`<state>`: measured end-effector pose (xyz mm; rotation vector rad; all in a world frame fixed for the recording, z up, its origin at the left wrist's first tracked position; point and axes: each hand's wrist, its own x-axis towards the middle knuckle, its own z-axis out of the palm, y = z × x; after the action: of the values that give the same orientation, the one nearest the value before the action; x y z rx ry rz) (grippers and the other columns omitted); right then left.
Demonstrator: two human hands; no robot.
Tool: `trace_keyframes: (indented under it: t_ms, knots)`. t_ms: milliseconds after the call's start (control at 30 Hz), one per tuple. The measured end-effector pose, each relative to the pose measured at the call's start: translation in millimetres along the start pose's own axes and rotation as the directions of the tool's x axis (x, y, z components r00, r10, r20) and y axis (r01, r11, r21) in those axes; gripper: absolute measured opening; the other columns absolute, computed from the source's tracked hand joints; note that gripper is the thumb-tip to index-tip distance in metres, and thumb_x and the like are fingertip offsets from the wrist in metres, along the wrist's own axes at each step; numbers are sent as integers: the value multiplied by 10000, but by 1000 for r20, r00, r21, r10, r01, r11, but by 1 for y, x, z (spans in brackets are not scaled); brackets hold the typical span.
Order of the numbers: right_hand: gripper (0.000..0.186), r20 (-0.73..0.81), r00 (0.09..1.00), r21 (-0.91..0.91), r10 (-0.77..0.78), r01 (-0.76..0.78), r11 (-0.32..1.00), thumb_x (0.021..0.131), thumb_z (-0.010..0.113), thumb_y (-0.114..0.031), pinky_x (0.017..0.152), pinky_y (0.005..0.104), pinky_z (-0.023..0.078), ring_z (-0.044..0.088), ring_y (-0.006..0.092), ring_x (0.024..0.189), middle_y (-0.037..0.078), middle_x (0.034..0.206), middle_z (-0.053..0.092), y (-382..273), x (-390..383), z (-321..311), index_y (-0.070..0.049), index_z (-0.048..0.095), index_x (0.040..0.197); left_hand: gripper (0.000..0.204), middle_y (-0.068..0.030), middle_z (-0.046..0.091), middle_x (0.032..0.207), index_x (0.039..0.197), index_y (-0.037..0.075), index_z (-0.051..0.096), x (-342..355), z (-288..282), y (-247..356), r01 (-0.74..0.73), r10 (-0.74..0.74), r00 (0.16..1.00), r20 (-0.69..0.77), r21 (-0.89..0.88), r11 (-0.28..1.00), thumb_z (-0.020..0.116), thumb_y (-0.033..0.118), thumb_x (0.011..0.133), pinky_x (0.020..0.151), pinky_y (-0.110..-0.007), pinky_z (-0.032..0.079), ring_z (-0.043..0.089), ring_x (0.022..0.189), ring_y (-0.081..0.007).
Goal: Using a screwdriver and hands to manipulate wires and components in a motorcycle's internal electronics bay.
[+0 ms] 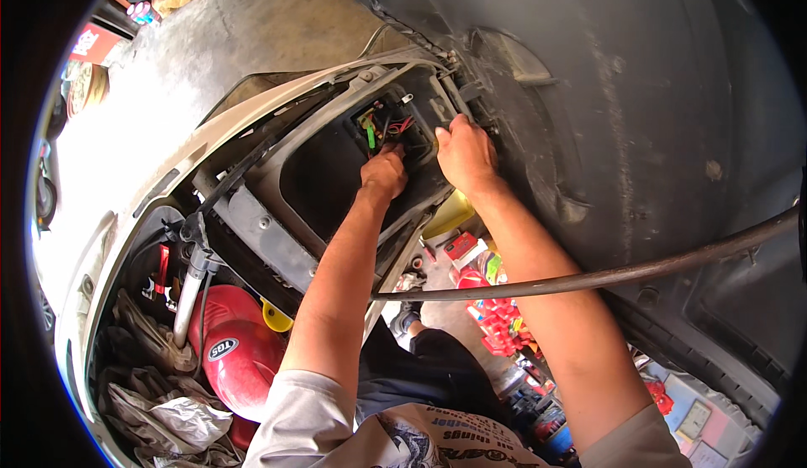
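Note:
My left hand (385,172) reaches into a small square recess (353,132) in a black plastic compartment (315,182). Its fingers are curled down among the wires, and their tips are hidden. A bright green piece (369,134) and thin red wires (402,125) show just beyond these fingers. To the right, my right hand (467,155) is closed at the compartment's right rim (430,144), thumb toward the recess. What it grips, if anything, cannot be made out.
A large dark panel (689,115) stands raised on the right. A brown curved bar (605,276) crosses over my right forearm. At the lower left lie a rounded red object (244,342), a silver rod (190,296) and crumpled sheeting (181,426). Red packages (504,325) are on the floor below.

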<state>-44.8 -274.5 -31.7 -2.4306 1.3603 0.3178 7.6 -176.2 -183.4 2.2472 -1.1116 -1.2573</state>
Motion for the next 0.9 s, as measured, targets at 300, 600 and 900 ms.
trace_keyframes:
  t_ms: [300,600,900]
  knots:
    - [257,27,999,14,-41,41,999,839,623,-97,836,469,487,579,424,986,260,1089,537,4,-3,-2,14,508,1040,558,-73,409,1447,1409,156,404,2,4,6,-35,36,999,-6,56,998,475,105,858,964,-377,473,535,1208,-272]
    - [272,190,978,-30,83,-79,996,882,590,-195,827,468,490,575,433,992,255,1132,535,-14,-1,-13,0,520,1059,495,-82,431,1426,1363,154,449,10,-1,6,49,-52,996,65,57,997,483,132,869,974,-383,465,534,1211,-276]
    - [281,144,989,-50,43,-36,998,886,571,-157,833,486,491,581,433,1001,243,1080,539,-15,-7,-17,11,491,1096,505,-78,431,1424,1358,169,452,11,0,7,43,-44,998,44,30,999,510,146,856,976,-387,463,536,1208,-277]
